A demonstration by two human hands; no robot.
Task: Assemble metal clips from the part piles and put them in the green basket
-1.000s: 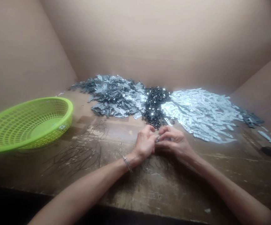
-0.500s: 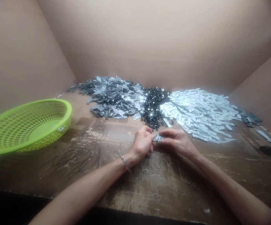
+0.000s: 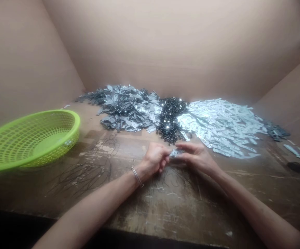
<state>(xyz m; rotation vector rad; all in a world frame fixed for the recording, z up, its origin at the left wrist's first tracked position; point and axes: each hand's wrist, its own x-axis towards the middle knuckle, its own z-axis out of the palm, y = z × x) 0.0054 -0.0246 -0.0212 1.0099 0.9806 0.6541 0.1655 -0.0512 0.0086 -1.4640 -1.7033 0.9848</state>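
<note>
A small silvery metal piece (image 3: 175, 153) is held just above the worn table between my two hands. My left hand (image 3: 155, 157), with a bracelet at the wrist, pinches its left end, the other fingers curled in. My right hand (image 3: 198, 157) grips the right end between thumb and fingers. The piece is too blurred for its exact shape. Just beyond my fingers lies a heap of small dark shiny parts (image 3: 169, 119). Flat grey metal plates (image 3: 131, 109) are piled to its left, and long pale metal strips (image 3: 222, 124) to its right.
A lime-green plastic basket (image 3: 73, 129) stands on the left of the table (image 3: 150, 207). A few loose items, among them a pale strip (image 3: 292, 150) and a dark round thing (image 3: 297, 167), lie at the far right. Brown panels (image 3: 160, 48) wall in the back and sides.
My left hand has turned slightly, its fingers now curled lower beneath the thumb. Both hands keep their hold on the metal piece in nearly the same place.
</note>
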